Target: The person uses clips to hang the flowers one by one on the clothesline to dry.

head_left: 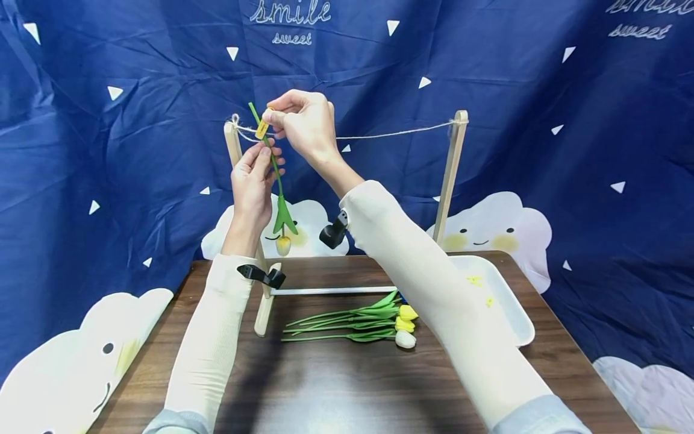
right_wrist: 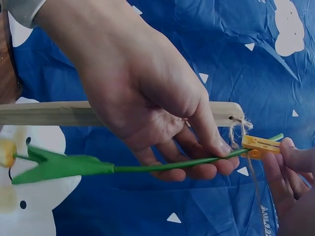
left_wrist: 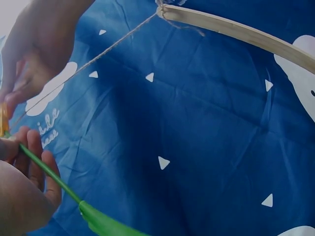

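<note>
My left hand pinches the green stem of an upside-down artificial tulip between thumb and fingers, near the left end of a twine line. The pale yellow bloom hangs lowest, below the leaves. My right hand pinches a yellow clothespin by its handle end. In the right wrist view the clothespin's front end lies across the stem and the twine, above the left thumb; whether it clamps both I cannot tell. In the left wrist view the clothespin is mostly cut off at the edge.
Two wooden posts, left and right, hold the twine, with a white bar low between them. Several yellow and white tulips lie on the brown table. A white tray with yellow clothespins stands right, partly behind my right sleeve.
</note>
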A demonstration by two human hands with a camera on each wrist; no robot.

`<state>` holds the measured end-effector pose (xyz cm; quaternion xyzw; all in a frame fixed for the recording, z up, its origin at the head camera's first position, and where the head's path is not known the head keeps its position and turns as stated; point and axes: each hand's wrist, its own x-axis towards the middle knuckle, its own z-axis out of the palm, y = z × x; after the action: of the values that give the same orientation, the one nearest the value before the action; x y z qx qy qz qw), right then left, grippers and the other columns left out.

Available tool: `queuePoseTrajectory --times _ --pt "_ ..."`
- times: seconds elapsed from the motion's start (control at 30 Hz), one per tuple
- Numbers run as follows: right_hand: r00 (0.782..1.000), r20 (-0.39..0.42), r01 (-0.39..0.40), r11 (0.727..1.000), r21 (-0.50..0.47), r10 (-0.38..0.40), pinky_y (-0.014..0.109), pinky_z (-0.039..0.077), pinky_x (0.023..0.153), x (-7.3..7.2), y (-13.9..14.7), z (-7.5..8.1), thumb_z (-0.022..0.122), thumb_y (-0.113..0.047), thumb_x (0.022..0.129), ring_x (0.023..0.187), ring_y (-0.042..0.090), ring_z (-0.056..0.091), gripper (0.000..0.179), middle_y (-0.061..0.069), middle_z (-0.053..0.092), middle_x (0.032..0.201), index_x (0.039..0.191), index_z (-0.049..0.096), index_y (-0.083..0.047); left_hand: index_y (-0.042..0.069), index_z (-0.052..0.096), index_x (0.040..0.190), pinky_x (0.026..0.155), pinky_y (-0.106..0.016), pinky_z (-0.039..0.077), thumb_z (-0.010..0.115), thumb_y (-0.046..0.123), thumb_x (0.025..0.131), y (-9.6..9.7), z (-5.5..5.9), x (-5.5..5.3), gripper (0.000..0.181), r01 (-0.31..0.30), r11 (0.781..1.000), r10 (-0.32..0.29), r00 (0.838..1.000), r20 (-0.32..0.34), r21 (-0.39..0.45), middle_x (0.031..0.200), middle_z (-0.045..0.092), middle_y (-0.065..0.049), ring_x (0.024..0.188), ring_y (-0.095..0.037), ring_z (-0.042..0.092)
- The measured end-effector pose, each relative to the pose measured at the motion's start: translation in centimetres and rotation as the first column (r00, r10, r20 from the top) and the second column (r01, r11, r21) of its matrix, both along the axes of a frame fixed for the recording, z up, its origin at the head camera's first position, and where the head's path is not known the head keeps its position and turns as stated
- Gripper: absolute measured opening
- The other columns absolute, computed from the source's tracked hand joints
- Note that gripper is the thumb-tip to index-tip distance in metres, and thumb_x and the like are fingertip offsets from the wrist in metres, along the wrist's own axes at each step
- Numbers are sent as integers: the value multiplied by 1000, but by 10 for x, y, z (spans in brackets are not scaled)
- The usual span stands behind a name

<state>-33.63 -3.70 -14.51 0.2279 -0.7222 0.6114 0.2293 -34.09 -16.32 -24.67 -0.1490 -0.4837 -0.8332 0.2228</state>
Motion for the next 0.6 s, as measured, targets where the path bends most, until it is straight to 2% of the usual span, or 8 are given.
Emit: queuePoseTrajectory --times 0.23,0.4,0.53,0.6 --pt "994 94 -46 999 -17 48 24 64 67 -5 -2 -7 85 -8 91 69 16 79 12 8 83 93 102 83 -3 9 72 107 73 -22 58 59 11 109 0 -2 1 13 -1 999 0 1000 17 36 90 75 0 80 -11 69" --pt "973 188 -130 991 -28 133 28 64 67 -7 2 -7 82 -8 94 69 17 78 20 9 83 103 113 80 -2 11 76 103 74 -22 59 61 12 109 0 -3 2 16 -17 999 16 999 37 35 89 76 1 81 -10 72" --pt "956 218 -198 980 -22 198 31 65 67 -6 7 -7 78 -11 98 68 18 78 26 9 82 112 122 76 -2 13 76 103 73 -22 59 62 13 108 1 -1 3 15 -46 999 45 998 50 21 91 75 1 81 -9 72" --pt "955 209 -209 978 -15 208 31 65 68 -6 9 -7 77 -13 98 68 17 78 29 8 81 116 125 75 -3 12 75 105 73 -22 58 62 12 109 1 -1 4 14 -52 999 51 997 55 14 92 75 2 81 -10 71"
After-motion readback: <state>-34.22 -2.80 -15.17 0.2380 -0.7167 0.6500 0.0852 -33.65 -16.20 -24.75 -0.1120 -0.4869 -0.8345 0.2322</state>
